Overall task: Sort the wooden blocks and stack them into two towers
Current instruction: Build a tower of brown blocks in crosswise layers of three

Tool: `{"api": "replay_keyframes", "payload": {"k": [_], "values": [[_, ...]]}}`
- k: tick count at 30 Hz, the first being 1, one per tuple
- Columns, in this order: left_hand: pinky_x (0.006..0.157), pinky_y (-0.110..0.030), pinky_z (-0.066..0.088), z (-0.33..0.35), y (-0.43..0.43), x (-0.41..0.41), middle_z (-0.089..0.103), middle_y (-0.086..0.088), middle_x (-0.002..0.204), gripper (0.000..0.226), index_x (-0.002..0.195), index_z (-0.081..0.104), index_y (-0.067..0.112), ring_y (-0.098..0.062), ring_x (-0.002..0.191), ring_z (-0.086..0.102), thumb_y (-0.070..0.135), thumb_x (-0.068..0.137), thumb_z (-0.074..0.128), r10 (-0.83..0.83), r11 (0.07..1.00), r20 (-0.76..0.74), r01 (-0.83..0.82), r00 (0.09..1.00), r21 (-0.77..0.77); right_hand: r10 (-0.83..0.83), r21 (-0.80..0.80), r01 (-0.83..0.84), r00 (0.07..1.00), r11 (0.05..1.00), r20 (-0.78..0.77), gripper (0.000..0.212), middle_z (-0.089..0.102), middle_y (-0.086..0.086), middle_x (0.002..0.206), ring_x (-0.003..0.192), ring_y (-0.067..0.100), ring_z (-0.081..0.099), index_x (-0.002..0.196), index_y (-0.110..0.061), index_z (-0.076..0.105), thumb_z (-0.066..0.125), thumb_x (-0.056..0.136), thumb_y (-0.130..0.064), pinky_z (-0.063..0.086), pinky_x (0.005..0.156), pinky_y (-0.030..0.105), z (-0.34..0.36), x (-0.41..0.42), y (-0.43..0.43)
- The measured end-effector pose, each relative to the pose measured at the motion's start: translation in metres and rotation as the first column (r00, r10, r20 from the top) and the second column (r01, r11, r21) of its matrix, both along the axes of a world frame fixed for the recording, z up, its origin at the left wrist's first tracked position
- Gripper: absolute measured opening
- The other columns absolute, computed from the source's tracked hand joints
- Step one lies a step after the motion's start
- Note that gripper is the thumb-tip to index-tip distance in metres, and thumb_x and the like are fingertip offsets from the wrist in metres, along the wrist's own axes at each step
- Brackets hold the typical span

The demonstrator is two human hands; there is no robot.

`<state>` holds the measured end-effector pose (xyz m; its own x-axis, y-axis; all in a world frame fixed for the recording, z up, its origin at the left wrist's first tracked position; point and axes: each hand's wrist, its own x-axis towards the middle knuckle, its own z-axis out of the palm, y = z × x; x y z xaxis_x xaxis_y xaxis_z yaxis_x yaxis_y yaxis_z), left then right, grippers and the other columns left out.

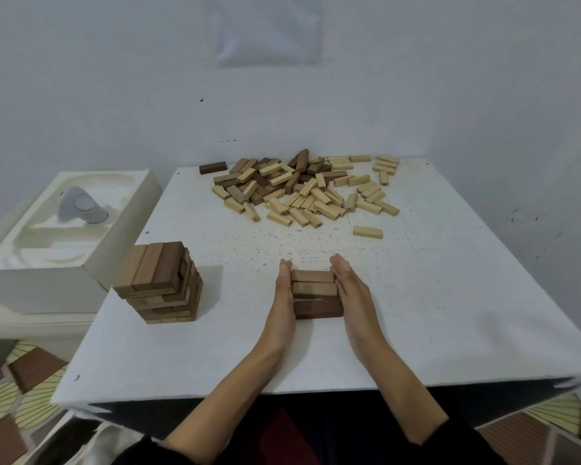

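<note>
A row of three brown blocks [316, 293] lies flat on the white bench [433, 313], near its front edge and about midway across it. The blocks lie side by side, their lengths running left to right. The nearest is the darkest, and a thin gap shows between it and the middle one.

The left hand [284, 297] stands on its edge, flat against the left ends of the row. Its fingers are straight, held together and pointing away from the person. The right hand [349, 290] mirrors it against the right ends, palm inward and fingers straight. Both hands are flat and spread, pressing the row between them without curling round it. Both forearms reach in from the front edge of the bench and draw closer together toward the row. Dark sleeves show at the bottom of the view.

Left of the row, well apart from it, stands a tower [160, 283] of brown blocks in crossed layers, with three blocks side by side on top. Beyond the row, toward the back of the bench, lies a loose pile [302, 189] of mixed pale and dark blocks. A lone pale block [367, 231] lies between the pile and the row, off to the right. A lone dark block [212, 168] sits at the pile's left end. Further left than the tower, off the bench, a white box [91, 273] holds a grey object [78, 204].
</note>
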<state>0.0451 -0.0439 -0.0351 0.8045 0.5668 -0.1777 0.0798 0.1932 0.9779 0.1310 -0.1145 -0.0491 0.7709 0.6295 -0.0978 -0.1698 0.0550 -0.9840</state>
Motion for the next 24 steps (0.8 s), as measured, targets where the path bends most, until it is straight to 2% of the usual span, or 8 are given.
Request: {"api": "replay_keyframes", "payload": {"k": [3, 4, 7, 10, 14, 18, 21, 24], "values": [[0.111, -0.023, 0.014, 0.0, 0.012, -0.004, 0.018, 0.015, 0.154, 0.096, 0.15, 0.012, 0.029, 0.002, 0.135, 0.026, 0.081, 0.074, 0.042, -0.046, 0.993, -0.096, 0.056, 0.994, 0.105, 0.08, -0.013, -0.08, 0.995, 0.997, 0.055, 0.043, 0.039, -0.009, 0.145, 0.131, 0.003, 0.036, 0.139, -0.026, 0.04, 0.04, 0.097, -0.036, 0.027, 0.109, 0.025, 0.007, 0.008, -0.007], [0.11, -0.023, 0.013, -0.001, 0.019, -0.006, 0.012, 0.015, 0.155, 0.106, 0.15, 0.008, 0.03, -0.003, 0.14, 0.017, 0.08, 0.067, 0.048, -0.047, 0.979, -0.148, 0.075, 0.988, 0.189, 0.106, -0.078, -0.095, 0.981, 0.992, 0.162, 0.044, 0.038, -0.012, 0.144, 0.131, 0.002, 0.033, 0.138, -0.029, 0.04, 0.046, 0.095, -0.038, 0.026, 0.108, 0.025, 0.011, 0.014, -0.012], [0.108, -0.023, 0.016, 0.001, 0.041, -0.018, 0.011, 0.023, 0.149, 0.119, 0.148, -0.004, 0.036, 0.003, 0.135, 0.013, 0.069, 0.056, 0.065, -0.153, 0.87, -0.238, 0.245, 0.959, 0.428, 0.308, -0.373, -0.129, 0.825, 0.919, 0.474, 0.071, 0.03, -0.021, 0.139, 0.13, -0.002, 0.02, 0.136, -0.04, 0.035, 0.069, 0.074, -0.048, 0.019, 0.108, 0.026, 0.017, 0.039, -0.032], [0.111, -0.022, 0.016, -0.002, 0.06, -0.022, 0.016, 0.022, 0.149, 0.128, 0.148, -0.009, 0.033, 0.005, 0.135, 0.015, 0.054, 0.059, 0.081, -0.242, 0.759, -0.316, 0.382, 0.917, 0.527, 0.515, -0.536, -0.25, 0.743, 0.806, 0.428, 0.096, 0.023, -0.022, 0.137, 0.13, -0.003, 0.012, 0.14, -0.044, 0.024, 0.079, 0.061, -0.046, 0.016, 0.109, 0.03, 0.017, 0.055, -0.04], [0.11, -0.025, 0.024, -0.004, 0.063, -0.012, 0.036, 0.015, 0.142, 0.121, 0.149, -0.002, 0.027, -0.001, 0.132, 0.029, 0.039, 0.065, 0.083, -0.236, 0.692, -0.325, 0.394, 0.916, 0.605, 0.554, -0.557, -0.224, 0.633, 0.8, 0.541, 0.093, 0.04, -0.031, 0.129, 0.124, -0.004, 0.022, 0.137, -0.046, 0.027, 0.082, 0.063, -0.042, 0.014, 0.112, 0.033, 0.009, 0.058, -0.031], [0.11, -0.035, 0.029, -0.007, 0.06, -0.01, 0.046, 0.014, 0.131, 0.111, 0.149, 0.003, 0.027, -0.006, 0.126, 0.038, 0.042, 0.065, 0.074, -0.174, 0.698, -0.291, 0.326, 0.941, 0.638, 0.522, -0.531, -0.198, 0.628, 0.824, 0.577, 0.084, 0.043, -0.036, 0.123, 0.12, -0.012, 0.025, 0.131, -0.049, 0.03, 0.081, 0.064, -0.043, 0.015, 0.112, 0.036, 0.007, 0.058, -0.029], [0.114, -0.034, 0.022, -0.004, 0.057, -0.012, 0.032, 0.01, 0.146, 0.115, 0.15, -0.003, 0.025, -0.008, 0.135, 0.025, 0.045, 0.07, 0.078, -0.183, 0.676, -0.322, 0.357, 0.929, 0.645, 0.557, -0.59, -0.172, 0.605, 0.789, 0.568, 0.097, 0.035, -0.023, 0.141, 0.13, -0.001, 0.019, 0.141, -0.043, 0.022, 0.075, 0.061, -0.06, 0.012, 0.115, 0.038, 0.007, 0.056, -0.03], [0.112, -0.025, -0.001, -0.005, 0.048, -0.018, -0.006, 0.004, 0.157, 0.122, 0.148, -0.014, 0.016, -0.008, 0.142, -0.005, 0.081, 0.067, 0.05, -0.073, 0.525, -0.482, 0.445, 0.873, 0.725, 0.668, -0.778, -0.029, 0.532, 0.628, 0.52, 0.126, -0.008, -0.009, 0.156, 0.141, 0.01, -0.009, 0.148, -0.027, -0.005, 0.039, 0.049, -0.091, -0.002, 0.114, 0.037, 0.005, 0.05, -0.033]]}}
